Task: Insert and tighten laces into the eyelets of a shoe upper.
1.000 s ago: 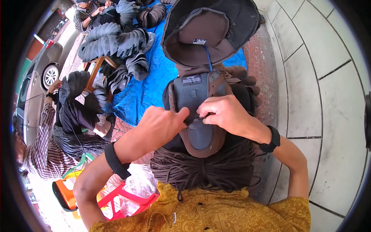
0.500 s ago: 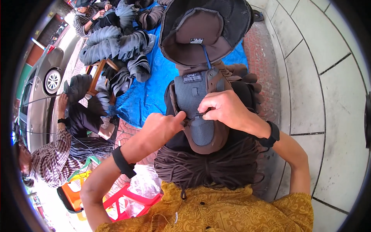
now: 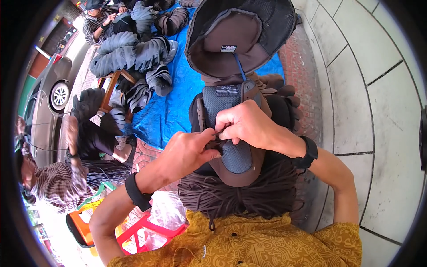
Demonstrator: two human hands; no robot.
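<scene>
1. Shoe upper [image 3: 236,159], brown with blue-gray mesh, sits between our two hands in front of our body, its rounded toe pointing toward us.
2. Our right hand [image 3: 245,125] reaches over it from the right, thumb and forefinger pinched together on a small dark strip near the middle of the upper.
3. Our left hand [image 3: 190,146] comes in from the left, fingers curled at the upper's left side and nearly meeting the right fingertips; the contact is partly hidden, so we cannot tell whether it grips.
4. We wear a dark wristband [image 3: 138,192] on each wrist.
5. Just below the toe, against our mustard patterned shirt [image 3: 267,240], lies a thick bundle of brown laces [image 3: 235,193].
6. Beyond the upper, at the top, we see a wide, bowl-shaped brown and black fabric piece [image 3: 233,29], with a narrow blue strip [image 3: 239,66] running down from it.
7. Left of that, a blue tarp [image 3: 153,116] covers part of the red paving [image 3: 300,66], with rows of gray uppers [image 3: 126,53] and a wooden frame [image 3: 110,91] nearby.
8. At far left a co-worker [image 3: 60,184] in a checked shirt sits, one arm blurred.
9. At lower left, we find a red plastic stool [image 3: 171,232] and a clear plastic bag [image 3: 167,209].
</scene>
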